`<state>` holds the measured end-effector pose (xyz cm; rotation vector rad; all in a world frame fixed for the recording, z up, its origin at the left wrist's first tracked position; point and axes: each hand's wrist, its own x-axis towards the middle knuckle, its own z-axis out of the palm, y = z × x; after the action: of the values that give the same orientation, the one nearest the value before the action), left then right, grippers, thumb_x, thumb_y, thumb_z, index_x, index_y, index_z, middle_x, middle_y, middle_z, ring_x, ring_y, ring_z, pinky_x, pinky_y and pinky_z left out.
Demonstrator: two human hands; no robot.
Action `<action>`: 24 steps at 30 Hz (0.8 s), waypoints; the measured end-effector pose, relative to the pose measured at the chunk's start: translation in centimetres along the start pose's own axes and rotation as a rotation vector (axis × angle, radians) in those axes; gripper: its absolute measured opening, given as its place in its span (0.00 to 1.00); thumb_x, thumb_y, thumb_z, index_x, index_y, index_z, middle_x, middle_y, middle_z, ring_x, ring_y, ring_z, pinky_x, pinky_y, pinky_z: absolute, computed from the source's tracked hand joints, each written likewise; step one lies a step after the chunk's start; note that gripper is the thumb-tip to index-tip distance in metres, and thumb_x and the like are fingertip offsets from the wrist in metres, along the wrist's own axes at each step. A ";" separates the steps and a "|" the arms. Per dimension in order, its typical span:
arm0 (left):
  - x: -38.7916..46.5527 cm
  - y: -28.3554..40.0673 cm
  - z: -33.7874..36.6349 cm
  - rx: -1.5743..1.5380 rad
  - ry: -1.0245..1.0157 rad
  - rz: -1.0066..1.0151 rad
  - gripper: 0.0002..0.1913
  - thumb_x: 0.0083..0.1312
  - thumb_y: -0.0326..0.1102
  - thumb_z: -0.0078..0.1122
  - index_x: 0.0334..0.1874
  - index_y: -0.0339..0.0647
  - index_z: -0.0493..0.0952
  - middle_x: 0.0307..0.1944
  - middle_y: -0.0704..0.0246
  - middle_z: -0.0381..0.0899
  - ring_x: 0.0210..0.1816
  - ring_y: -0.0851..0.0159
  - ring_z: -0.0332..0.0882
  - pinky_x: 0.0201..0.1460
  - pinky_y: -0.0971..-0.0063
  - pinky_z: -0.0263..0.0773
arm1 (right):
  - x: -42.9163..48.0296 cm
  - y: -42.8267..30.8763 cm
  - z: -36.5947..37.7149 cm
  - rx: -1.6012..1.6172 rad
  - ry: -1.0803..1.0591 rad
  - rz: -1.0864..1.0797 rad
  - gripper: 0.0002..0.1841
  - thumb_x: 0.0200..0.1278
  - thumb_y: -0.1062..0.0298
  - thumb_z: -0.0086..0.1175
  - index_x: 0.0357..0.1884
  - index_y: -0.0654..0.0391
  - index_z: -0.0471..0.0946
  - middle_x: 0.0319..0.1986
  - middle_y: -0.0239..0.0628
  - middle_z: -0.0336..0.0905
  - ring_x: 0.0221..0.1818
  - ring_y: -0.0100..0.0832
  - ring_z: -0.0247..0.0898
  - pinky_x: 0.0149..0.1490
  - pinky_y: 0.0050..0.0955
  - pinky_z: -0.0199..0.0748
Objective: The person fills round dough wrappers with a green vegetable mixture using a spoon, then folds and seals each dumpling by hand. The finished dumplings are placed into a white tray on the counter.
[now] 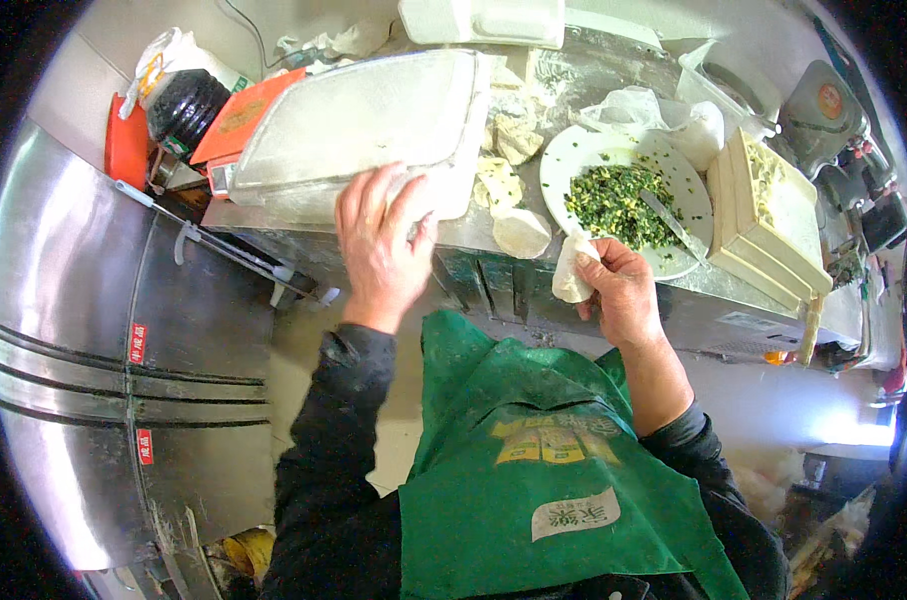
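Note:
My left hand [382, 232] rests with spread fingers at the near edge of a whitish plastic tray or lid [363, 120]; whether it grips that edge I cannot tell. Between the thumb and fingers of my right hand [622, 281] is a pale folded piece of dough [576, 270], in front of a white plate [562, 169]. Chopped greens with yellow bits [618, 199] fill the plate's middle, and a flat metal spatula or knife [671, 225] leans in them. Left of the plate lie a round dough wrapper [522, 232] and crumpled dough pieces [515, 139].
Stacked cream boxes [761, 240] stand right of the plate, with a plastic bag [626, 109] behind it. An orange box [251, 112] and a dark plastic jug [187, 112] are at the back left. Steel cabinet doors [63, 300] border the left side; the counter edge [723, 311] runs before me.

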<state>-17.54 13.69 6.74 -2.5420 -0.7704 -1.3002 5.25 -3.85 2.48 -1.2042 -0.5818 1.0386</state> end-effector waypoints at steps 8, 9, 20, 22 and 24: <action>4.7 -3.7 -1.6 0.094 -0.253 0.318 0.16 0.55 0.29 0.69 0.48 0.42 0.82 0.54 0.64 0.82 0.57 0.54 0.80 0.60 0.60 0.77 | 0.0 -0.4 0.6 0.034 -0.087 0.053 0.06 0.74 0.71 0.55 0.43 0.62 0.81 0.29 0.36 0.84 0.20 0.24 0.72 0.24 0.25 0.69; 4.9 -3.7 -1.6 0.088 -0.243 0.338 0.16 0.54 0.27 0.69 0.46 0.41 0.83 0.52 0.64 0.83 0.55 0.54 0.82 0.58 0.60 0.79 | 0.0 -0.5 0.7 0.027 -0.097 0.051 0.06 0.73 0.71 0.56 0.44 0.62 0.80 0.29 0.36 0.84 0.20 0.24 0.72 0.24 0.25 0.70; 8.9 -4.6 -2.8 0.130 -0.088 0.365 0.16 0.56 0.28 0.70 0.47 0.39 0.83 0.49 0.61 0.84 0.47 0.53 0.86 0.51 0.62 0.83 | 7.0 -6.0 8.9 0.302 -0.276 0.049 0.10 0.72 0.73 0.55 0.51 0.67 0.79 0.34 0.36 0.78 0.28 0.31 0.75 0.31 0.32 0.77; 9.0 -4.2 -2.8 0.140 -0.082 0.351 0.16 0.56 0.29 0.70 0.47 0.40 0.82 0.49 0.61 0.84 0.47 0.53 0.86 0.51 0.62 0.83 | 8.8 -7.0 11.0 0.289 -0.252 0.058 0.14 0.73 0.72 0.56 0.55 0.69 0.78 0.40 0.42 0.82 0.35 0.31 0.80 0.33 0.31 0.78; 8.6 -3.9 -2.6 0.115 -0.090 0.334 0.16 0.56 0.29 0.70 0.47 0.41 0.82 0.49 0.62 0.84 0.47 0.53 0.86 0.51 0.62 0.83 | 9.3 -6.8 11.3 0.146 -0.216 -0.005 0.17 0.73 0.71 0.57 0.58 0.71 0.77 0.43 0.43 0.85 0.38 0.32 0.82 0.34 0.29 0.78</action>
<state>-17.29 19.15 14.93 -2.5126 -0.3973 -1.0113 2.24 9.56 10.88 -0.9685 -0.6639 1.1953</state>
